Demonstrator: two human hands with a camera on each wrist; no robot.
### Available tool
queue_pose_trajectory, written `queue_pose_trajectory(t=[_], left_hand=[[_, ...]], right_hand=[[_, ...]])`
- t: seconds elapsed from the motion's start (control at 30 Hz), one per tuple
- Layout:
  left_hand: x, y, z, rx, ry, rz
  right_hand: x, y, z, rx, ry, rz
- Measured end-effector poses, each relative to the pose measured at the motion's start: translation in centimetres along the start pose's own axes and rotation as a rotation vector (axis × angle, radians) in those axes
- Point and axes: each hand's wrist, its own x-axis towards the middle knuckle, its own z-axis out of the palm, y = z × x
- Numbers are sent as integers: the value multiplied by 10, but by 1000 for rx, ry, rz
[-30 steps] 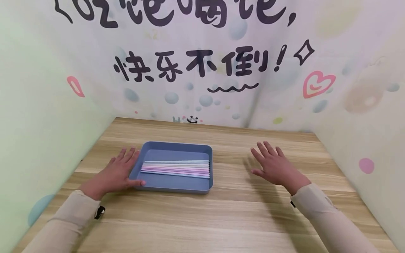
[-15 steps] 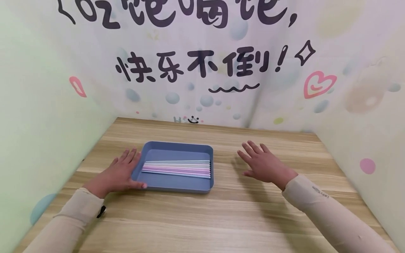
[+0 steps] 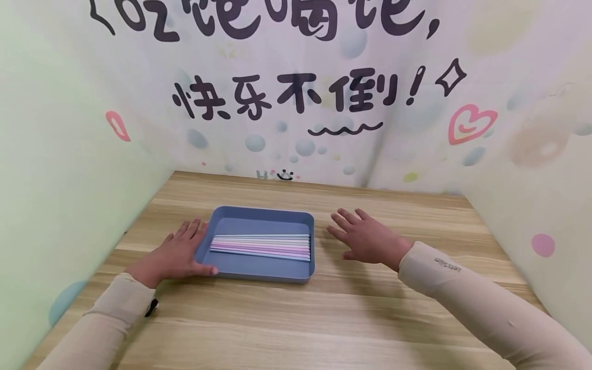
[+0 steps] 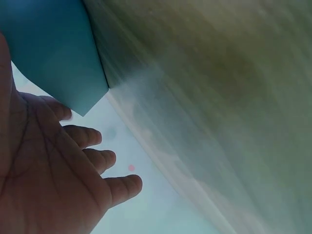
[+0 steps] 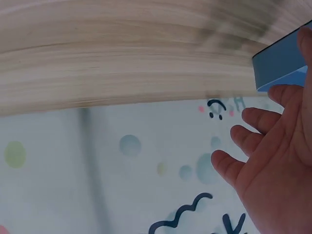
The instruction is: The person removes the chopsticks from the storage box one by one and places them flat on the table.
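Note:
A shallow blue rectangular tray point(image 3: 259, 268) lies on the wooden table, left of the middle. Inside it rests a row of several thin pastel sticks point(image 3: 261, 246), white, pink, purple and bluish, side by side; their exact kind is hard to tell. At the tray's left end is my left hand point(image 3: 173, 258), fingers extended and thumb along the front left corner. The left wrist view shows that palm point(image 4: 44, 170) beside the tray's wall. My right hand point(image 3: 367, 237) hovers over the table right of the tray, fingers spread and holding nothing; a gap separates it from the tray.
The wooden table point(image 3: 277, 329) runs back to a white printed cloth point(image 3: 259, 149) with dark lettering and bubbles. Pale side walls point(image 3: 55, 169) bound it on the left and right.
My right hand has moved left, closer to the tray's right end. The left hand stays at the tray's left end; the tray and sticks keep their place.

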Motion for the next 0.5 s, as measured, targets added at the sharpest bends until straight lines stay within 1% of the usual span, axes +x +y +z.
queue_pose_trajectory(t=[0.2, 0.3, 0.5], left_hand=[[0, 1, 0, -34, -10, -9], [1, 1, 0, -42, -17, -19], [1, -3, 3, -71, -33, -37]], right_hand=[[15, -4, -5, -70, 21, -52], [23, -5, -11, -79, 40, -82], [41, -12, -24, -87, 56, -179]])
